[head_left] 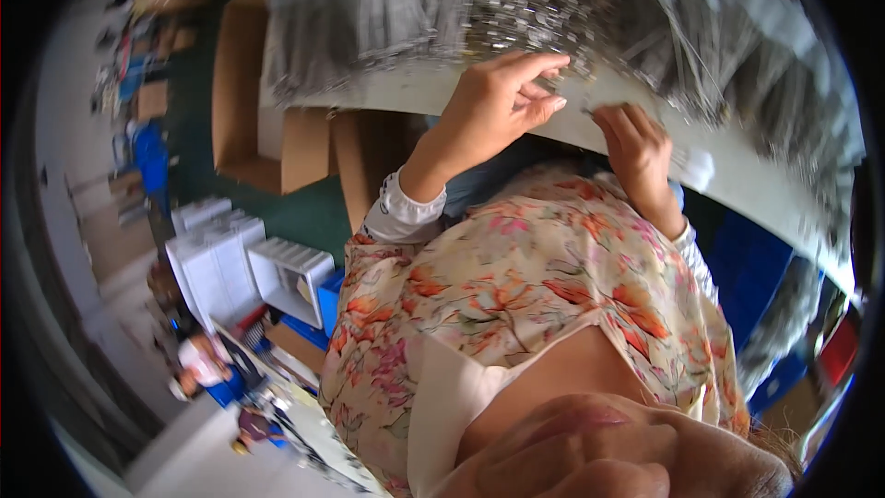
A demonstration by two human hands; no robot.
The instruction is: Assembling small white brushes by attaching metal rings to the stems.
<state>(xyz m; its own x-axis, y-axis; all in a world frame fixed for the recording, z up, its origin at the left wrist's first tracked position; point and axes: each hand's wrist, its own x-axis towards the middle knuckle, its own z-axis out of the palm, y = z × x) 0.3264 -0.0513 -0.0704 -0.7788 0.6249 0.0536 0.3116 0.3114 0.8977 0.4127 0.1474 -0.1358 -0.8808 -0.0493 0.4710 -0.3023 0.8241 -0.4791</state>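
My left hand (493, 106) is raised over the front edge of the light worktable (396, 92). Its index finger and thumb point right with a gap between them, while the other fingers curl in. A small shiny bit shows among these fingers, too blurred to name. To its right, my right hand (636, 140) is closed in a pinch, its fingertips toward the left hand. What it pinches, if anything, is too small to make out. Just beyond both hands lies a pile of small shiny metal parts (530, 5), smeared by motion.
Bundles of thin grey strands (369, 14) lie left of the pile, and more bundles (710, 46) spread along the right. An open cardboard box (309, 148) stands at the left beside the table. Grey plastic crates (217, 263) are stacked farther left. Two people (207, 364) appear at lower left.
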